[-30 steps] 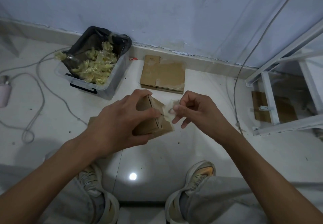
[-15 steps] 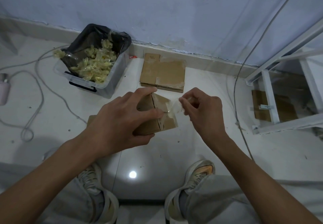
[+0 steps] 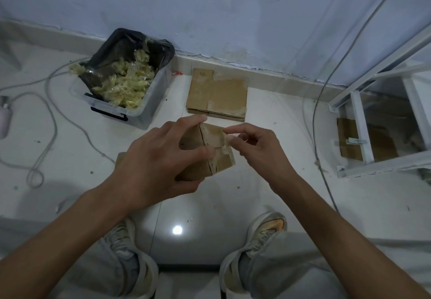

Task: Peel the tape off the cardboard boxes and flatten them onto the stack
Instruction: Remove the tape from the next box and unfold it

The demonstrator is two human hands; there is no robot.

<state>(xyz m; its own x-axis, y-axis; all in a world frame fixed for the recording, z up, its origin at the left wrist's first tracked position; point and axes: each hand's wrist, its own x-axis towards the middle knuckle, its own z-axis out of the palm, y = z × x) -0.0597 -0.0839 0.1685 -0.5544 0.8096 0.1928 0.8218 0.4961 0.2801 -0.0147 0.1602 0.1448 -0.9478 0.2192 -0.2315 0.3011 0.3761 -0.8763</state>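
White tiled floor (image 3: 256,196) meets a pale blue wall, where a clear plastic bin (image 3: 149,102) of crumpled tape sits left of a flattened cardboard stack (image 3: 217,93). Nearer, a left hand (image 3: 158,165) grips a small cardboard box (image 3: 217,156) above the floor; right hand (image 3: 258,149) fingers pinch its tape (image 3: 225,146).

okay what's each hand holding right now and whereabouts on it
The left hand grips the small cardboard box around its left side. The right hand pinches the tape at the box's right edge.
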